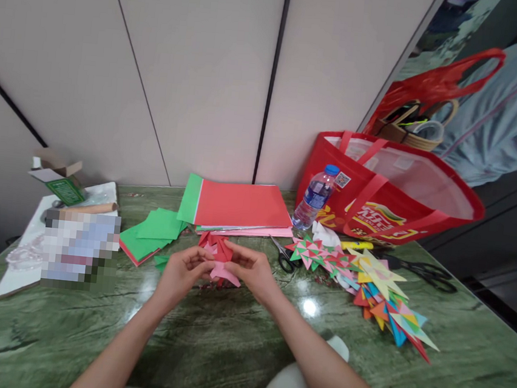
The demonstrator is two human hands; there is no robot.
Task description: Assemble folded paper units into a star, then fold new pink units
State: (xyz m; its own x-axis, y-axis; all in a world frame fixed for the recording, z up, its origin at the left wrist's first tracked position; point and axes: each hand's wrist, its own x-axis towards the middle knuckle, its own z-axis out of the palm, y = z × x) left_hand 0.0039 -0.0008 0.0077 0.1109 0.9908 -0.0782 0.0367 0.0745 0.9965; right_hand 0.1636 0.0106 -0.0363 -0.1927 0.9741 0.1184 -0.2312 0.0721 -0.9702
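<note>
Between my two hands is a folded paper piece (222,253) in red and pink, held a little above the green marbled table (207,347). My left hand (186,270) pinches its left side between thumb and fingers. On its right side, my right hand (253,273) has closed its thumb and fingers. Part of the folds is hidden behind my fingertips. Green paper squares (159,225) lie to the left, over some red ones. Just behind my hands is a stack of red sheets (243,205). Scissors (285,260) rest to the right of my right hand.
Finished folded-paper stars (312,252) and multicoloured spiky pieces (385,298) lie at the right, near black scissors (433,275). A water bottle (314,199) stands before a red bag (405,190). A green box (67,189) sits on a white board (19,278) at left; a wall rises behind.
</note>
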